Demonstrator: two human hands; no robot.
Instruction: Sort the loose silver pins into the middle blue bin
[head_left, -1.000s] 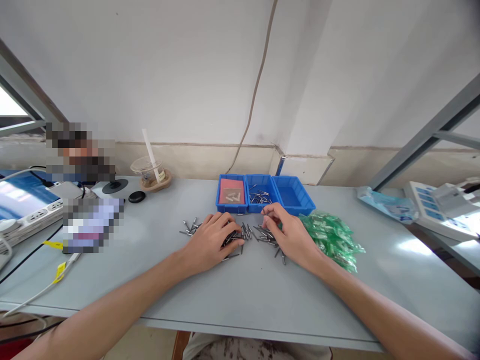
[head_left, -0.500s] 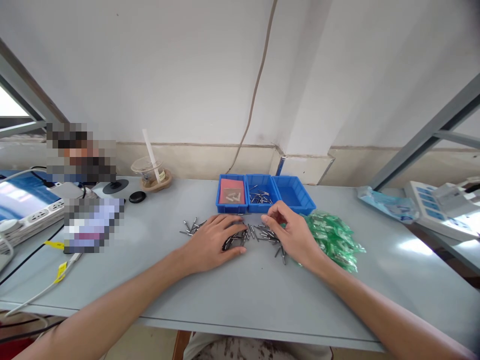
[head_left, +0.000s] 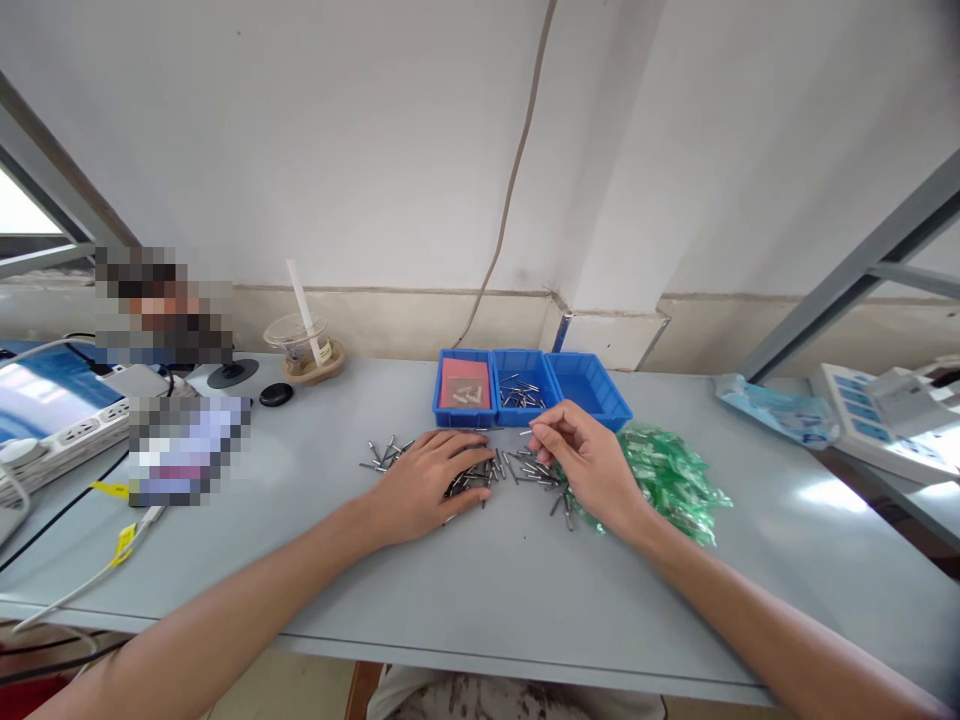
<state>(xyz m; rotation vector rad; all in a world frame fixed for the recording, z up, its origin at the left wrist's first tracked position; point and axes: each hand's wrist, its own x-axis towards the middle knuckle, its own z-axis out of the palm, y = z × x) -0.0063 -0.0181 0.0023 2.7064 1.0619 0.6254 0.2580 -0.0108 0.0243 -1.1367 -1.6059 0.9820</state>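
My left hand (head_left: 431, 480) lies palm down, fingers apart, over a pile of thin metal pins (head_left: 472, 478) on the grey table. The palm hides part of the pile. My right hand (head_left: 585, 455) is closed in a pinch just behind the right part of the pile, with a small metal pin (head_left: 526, 432) poking out at the fingertips. More pins (head_left: 534, 470) lie loose below that hand. Behind both hands, the middle blue bin (head_left: 525, 408) holds several similar pins. Beside my right wrist lies a heap of green plastic packets (head_left: 667, 480).
The left blue bin (head_left: 463, 420) contains a red card and a small bag of parts. Another blue bin (head_left: 592, 390) adjoins at right. A plastic cup (head_left: 300, 340), a round black object (head_left: 276, 394) and a power strip (head_left: 75, 430) stand left. A blue packet (head_left: 776, 410) lies right.
My right hand has turned slightly, and a pin now shows at its fingertips. My left hand has stayed almost in place over the pile.
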